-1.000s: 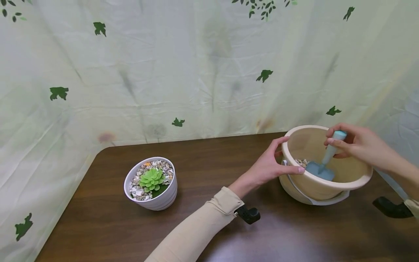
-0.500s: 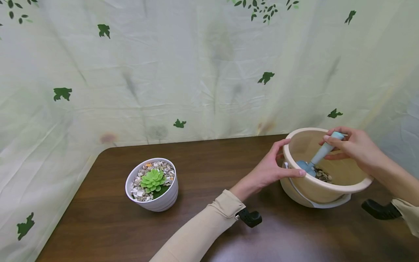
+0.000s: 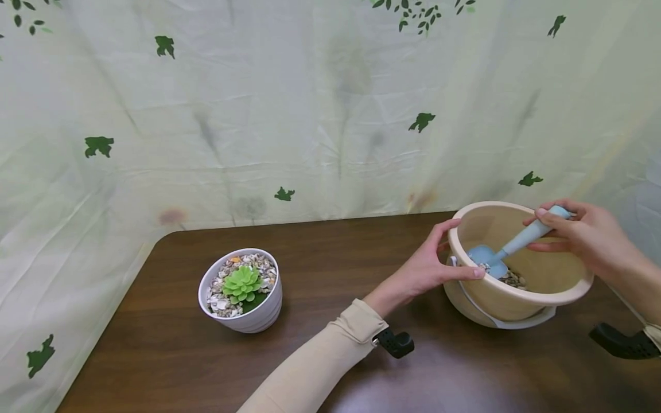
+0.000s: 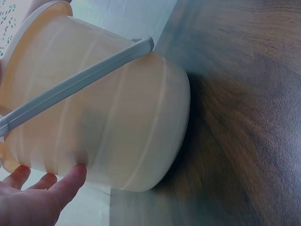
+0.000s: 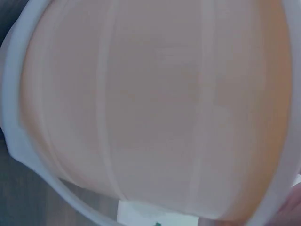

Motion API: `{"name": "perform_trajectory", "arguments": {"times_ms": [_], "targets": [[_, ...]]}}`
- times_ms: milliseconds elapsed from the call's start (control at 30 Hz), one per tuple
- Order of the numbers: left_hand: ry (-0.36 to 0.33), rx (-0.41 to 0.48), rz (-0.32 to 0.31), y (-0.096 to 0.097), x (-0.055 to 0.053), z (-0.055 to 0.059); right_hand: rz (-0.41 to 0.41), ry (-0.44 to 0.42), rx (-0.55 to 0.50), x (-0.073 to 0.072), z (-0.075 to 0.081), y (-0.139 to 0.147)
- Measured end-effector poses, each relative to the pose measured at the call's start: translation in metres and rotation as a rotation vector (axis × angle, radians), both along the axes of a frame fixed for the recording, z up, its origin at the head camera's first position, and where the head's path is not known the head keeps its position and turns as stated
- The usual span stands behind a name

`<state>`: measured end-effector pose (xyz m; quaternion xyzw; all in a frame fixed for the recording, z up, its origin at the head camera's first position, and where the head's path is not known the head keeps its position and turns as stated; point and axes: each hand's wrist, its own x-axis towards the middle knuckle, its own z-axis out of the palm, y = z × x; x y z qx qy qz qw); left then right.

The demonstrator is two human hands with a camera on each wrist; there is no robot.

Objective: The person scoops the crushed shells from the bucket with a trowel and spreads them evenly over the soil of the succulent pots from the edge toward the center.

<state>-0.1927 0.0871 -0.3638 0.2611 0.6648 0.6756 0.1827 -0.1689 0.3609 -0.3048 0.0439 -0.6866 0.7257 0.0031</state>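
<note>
While left grip point(image 3: 422, 263) holds one bucket point(image 3: 501, 306), right grip point(image 3: 594, 236) holds one scoop point(image 3: 525, 237).

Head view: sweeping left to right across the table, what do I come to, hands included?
White pot with a green succulent in it → left hand → beige bucket → right hand.

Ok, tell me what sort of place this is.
Probably an indoor tabletop staged for recording, though the wider room is out of view. A leaf-print fabric backdrop hangs behind a wood-grain table, and a black device juts from the beige sleeve.
</note>
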Motion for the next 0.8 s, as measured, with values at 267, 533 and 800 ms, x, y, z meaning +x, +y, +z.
{"name": "perform_trajectory", "arguments": {"times_ms": [267,533,800], "targets": [[0.002,-0.01,0.003,-0.001,0.001,0.001,0.006,0.084,-0.17,0.013,-0.005,0.008],[0.016,0.003,0.001,0.001,0.0,-0.001,-0.002,0.082,-0.312,0.022,-0.009,0.022],[0.013,0.018,-0.007,0.001,0.0,-0.002,-0.111,0.144,-0.251,0.024,-0.015,0.037]]}}
